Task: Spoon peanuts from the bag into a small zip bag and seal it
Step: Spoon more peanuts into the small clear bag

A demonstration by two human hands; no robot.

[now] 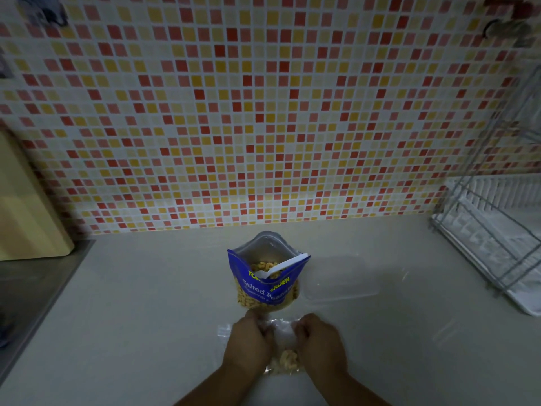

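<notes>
With your left hand [250,336] and right hand [317,335] each pinching the small zip bag [282,332] at the bottom centre, press the zip shut evenly from one end, keeping the peanuts [288,358] low.

The counter [146,317] lies open to the left of the hands, out to the steel sink edge [38,288]. Straight ahead the standing peanut bag [265,285] blocks the way, with a clear plastic lid [339,279] just right of it. Farther right, the wire dish rack [497,230] closes off that corner.

mosaic tile wall [263,112], wire dish rack [491,230], clear lid [342,279], wooden board [26,212]
</notes>
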